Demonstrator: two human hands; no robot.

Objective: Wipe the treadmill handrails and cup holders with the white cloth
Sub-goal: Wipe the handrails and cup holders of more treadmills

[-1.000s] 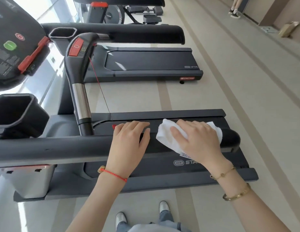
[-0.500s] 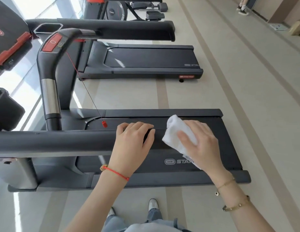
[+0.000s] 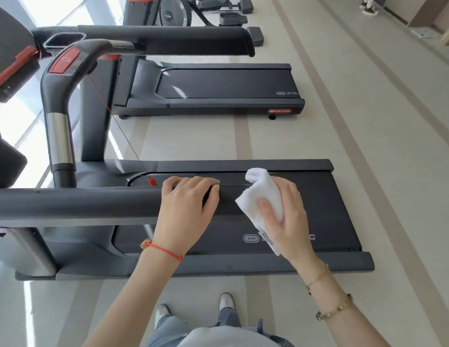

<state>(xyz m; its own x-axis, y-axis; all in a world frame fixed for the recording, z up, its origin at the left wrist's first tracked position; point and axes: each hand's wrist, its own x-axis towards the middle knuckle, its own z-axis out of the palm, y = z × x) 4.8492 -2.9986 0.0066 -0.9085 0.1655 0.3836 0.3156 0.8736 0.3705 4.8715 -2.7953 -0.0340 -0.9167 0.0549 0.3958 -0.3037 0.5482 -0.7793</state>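
White cloth, seemingly soft, bunched

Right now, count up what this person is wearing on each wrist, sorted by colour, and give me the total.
Red cord bracelet on the left wrist: 1
Gold bracelets on the right wrist, one thin chain and one heavier link band: 2
Total: 3
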